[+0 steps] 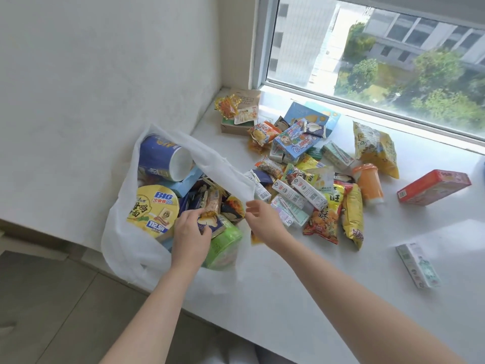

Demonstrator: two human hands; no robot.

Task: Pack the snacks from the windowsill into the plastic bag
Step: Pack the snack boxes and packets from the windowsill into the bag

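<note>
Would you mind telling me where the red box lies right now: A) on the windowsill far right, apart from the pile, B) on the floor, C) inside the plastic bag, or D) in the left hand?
A: the red box lies on the windowsill at far right, clear of the snack pile and outside the plastic bag.

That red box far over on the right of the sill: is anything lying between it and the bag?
Yes. The red box is separated from the plastic bag by the loose snack pile, including an orange cup lying nearest it. Lifted over the pile, its way looks clear.
</note>
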